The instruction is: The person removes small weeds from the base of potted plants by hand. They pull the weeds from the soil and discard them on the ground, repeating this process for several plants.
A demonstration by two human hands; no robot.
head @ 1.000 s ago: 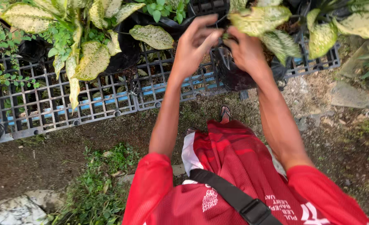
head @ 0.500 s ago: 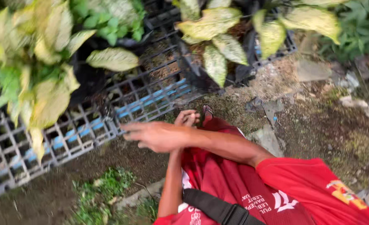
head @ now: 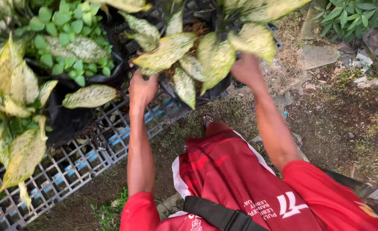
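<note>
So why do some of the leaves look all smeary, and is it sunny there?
In the head view, the speckled leaves between the left hand and the right hand are smeared by motion blur, and the right hand is soft too; the black grid tray and the red shirt stay fairly sharp. The light is even and soft, with no hard shadows or glare.

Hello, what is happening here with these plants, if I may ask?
A person in red clothes reaches forward with both hands to a plant with pale speckled leaves in a black grow bag. The left hand is at the bag's left side and the right hand at its right, partly under the leaves. The bag sits at the edge of a grey plastic grid tray, beside other potted plants.
</note>
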